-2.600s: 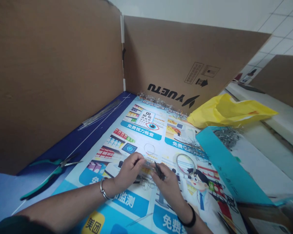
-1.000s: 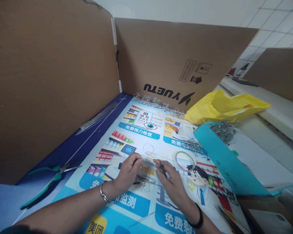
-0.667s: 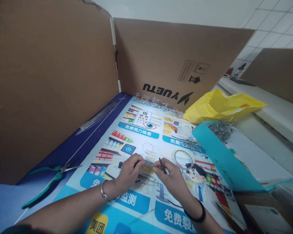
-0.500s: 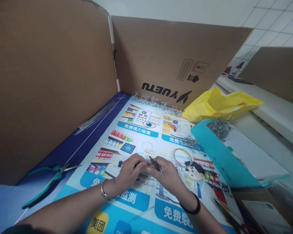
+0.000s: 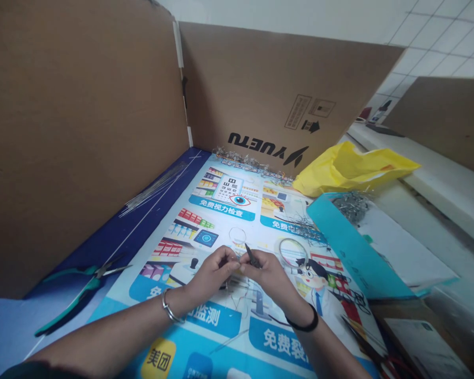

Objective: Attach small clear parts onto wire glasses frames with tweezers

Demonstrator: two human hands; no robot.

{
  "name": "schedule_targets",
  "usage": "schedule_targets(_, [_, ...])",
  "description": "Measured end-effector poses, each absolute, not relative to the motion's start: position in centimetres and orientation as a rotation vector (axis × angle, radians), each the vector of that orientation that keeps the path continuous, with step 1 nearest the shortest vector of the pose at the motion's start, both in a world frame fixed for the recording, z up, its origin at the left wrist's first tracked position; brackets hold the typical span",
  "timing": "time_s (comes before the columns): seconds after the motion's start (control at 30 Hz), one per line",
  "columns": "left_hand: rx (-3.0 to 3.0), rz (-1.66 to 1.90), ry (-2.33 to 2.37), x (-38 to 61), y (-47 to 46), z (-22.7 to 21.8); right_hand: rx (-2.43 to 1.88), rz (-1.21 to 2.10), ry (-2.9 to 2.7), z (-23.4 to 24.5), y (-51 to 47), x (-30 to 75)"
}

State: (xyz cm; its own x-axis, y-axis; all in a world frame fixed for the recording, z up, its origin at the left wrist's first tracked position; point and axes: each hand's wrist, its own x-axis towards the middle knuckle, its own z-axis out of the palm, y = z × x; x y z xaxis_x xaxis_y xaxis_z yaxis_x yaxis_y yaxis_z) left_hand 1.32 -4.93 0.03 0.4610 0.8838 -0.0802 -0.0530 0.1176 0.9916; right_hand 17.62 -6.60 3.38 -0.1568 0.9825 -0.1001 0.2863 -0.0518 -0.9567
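Note:
My left hand [image 5: 216, 267] is closed in a pinch, fingertips meeting those of the other hand over the printed sheet [image 5: 223, 213]. Whatever lies in that pinch is too small to make out. My right hand [image 5: 269, 272] grips a dark pointed tool [image 5: 252, 256], its tip sticking up between thumb and forefinger; the rest is hidden in the palm. Thin wires [image 5: 237, 297] show beneath the hands. Just beyond them lie a thin wire loop [image 5: 237, 235] and, to the right, a coil of wire [image 5: 281, 251].
Green-handled pliers [image 5: 90, 284] lie open at left, near several straight wires [image 5: 154, 189]. Cardboard panels [image 5: 260, 84] stand behind and left. At right are a yellow bag [image 5: 351, 168], a teal box [image 5: 339, 242] holding tangled wire [image 5: 352, 208], and scissors [image 5: 365, 345].
The pointed tool has turned more upright in my right hand. Both hands stay together in nearly the same place, the fingers slightly shifted. The view has moved a little.

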Motion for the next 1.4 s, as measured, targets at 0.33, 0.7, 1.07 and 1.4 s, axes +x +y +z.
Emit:
schedule_targets(0.33, [1.12, 0.741, 0.832, 1.2, -4.7, 0.6, -1.372, 1.339, -1.349, 2.5, -6.4, 18.3])
schedule_targets(0.7, [1.144, 0.827, 0.857, 1.3, -4.7, 0.2, -1.347, 1.245, -1.309, 2.0, -7.0, 18.0])
schedule_targets(1.07, [1.362, 0.845, 0.971, 1.0, -4.6, 0.0, -1.355, 1.239, -1.306, 1.6, -7.1, 17.9])
schedule_targets(1.4, [1.154, 0.743, 0.857, 1.2, -4.5, -0.2, -1.297, 1.283, -1.244, 1.3, -6.7, 17.8])
